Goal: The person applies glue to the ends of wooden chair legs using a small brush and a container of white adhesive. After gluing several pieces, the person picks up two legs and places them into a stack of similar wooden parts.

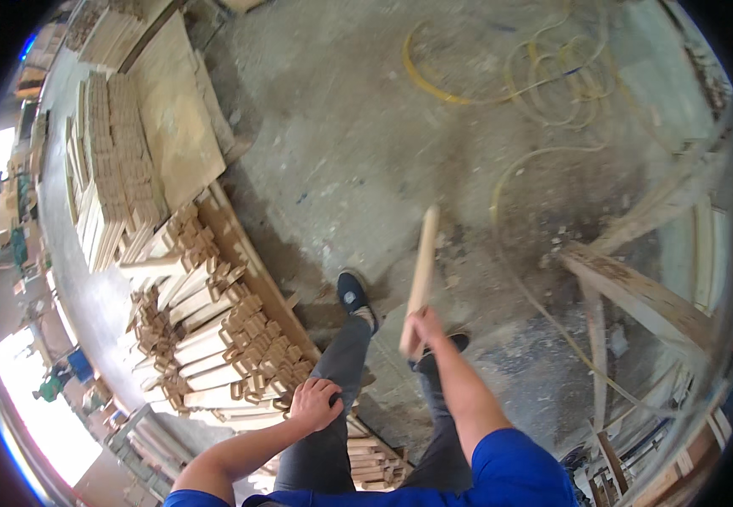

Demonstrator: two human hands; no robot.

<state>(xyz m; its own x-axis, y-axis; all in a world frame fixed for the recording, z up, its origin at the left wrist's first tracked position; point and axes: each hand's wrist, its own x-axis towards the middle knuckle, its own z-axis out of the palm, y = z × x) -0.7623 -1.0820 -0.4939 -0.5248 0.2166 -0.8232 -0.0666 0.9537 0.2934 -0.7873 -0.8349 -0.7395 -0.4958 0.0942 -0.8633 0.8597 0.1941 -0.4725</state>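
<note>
My right hand [423,326] is closed round the lower end of a long, pale wooden strip [424,258]. The strip points away from me over the concrete floor, slightly tilted to the right. My left hand [316,406] rests on my left thigh, its fingers laid over the dark grey trouser leg [339,372]. A small dark patch shows by its fingertips, too small to make out. Just left of that hand lies a big stack of pale wooden pieces [252,346] with notched or looped ends, piled in rows.
Neat stacks of wooden slats [117,160] and a plywood sheet [176,110] stand at the far left. A yellow hose [502,194] lies coiled at the far right and trails across the concrete floor [333,144]. At the right is a wooden frame of beams [637,291].
</note>
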